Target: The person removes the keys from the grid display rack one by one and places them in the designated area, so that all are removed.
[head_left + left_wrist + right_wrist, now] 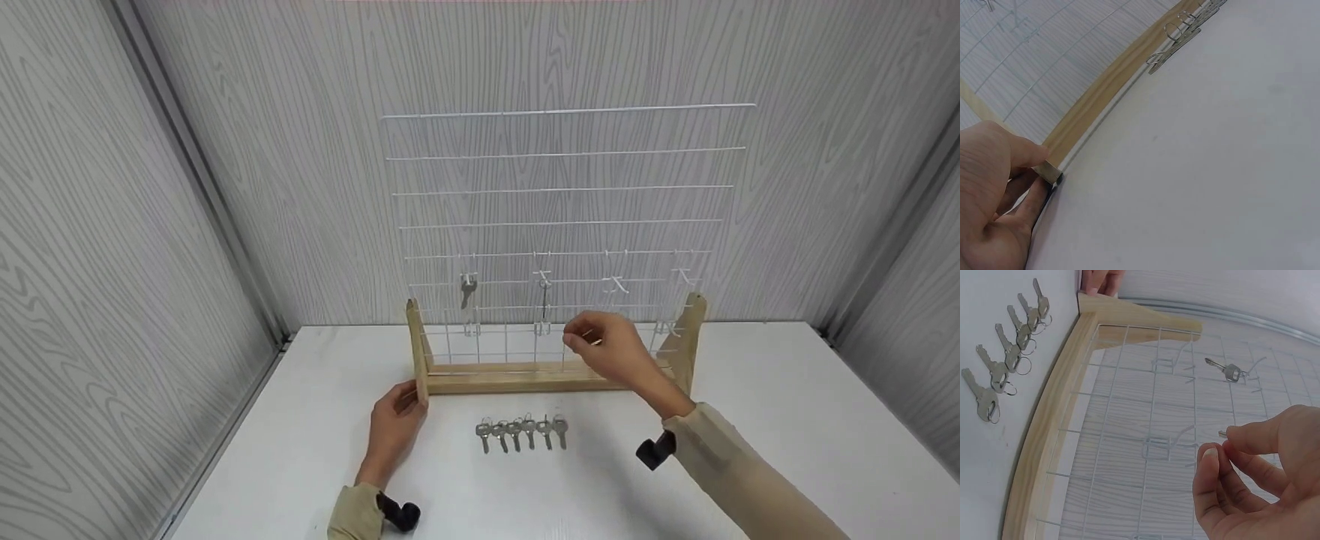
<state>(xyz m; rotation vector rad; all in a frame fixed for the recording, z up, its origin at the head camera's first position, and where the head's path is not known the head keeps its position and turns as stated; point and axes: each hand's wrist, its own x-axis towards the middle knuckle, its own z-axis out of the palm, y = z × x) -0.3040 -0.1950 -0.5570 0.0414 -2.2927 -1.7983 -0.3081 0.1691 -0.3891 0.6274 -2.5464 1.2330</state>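
A white wire grid rack [520, 307] stands on a wooden base [517, 384] with two upright side pieces. My left hand [395, 424] grips the foot of the left wooden side piece [1050, 171] between thumb and fingers. One key [468, 289] hangs on the upper left hook. A second key [544, 300] hangs edge-on from the hook beside it. My right hand [609, 349] is just right of this second key, fingers loosely bent, with a small gap in the head view. In the right wrist view, only a key tip [1222, 434] shows past the fingers.
Several keys with rings [530, 433] lie in a row on the white table [600, 480] before the base. More white hooks [616, 284] sit on the grid to the right and lower down. Wood-grain panels [315, 150] enclose the back and sides.
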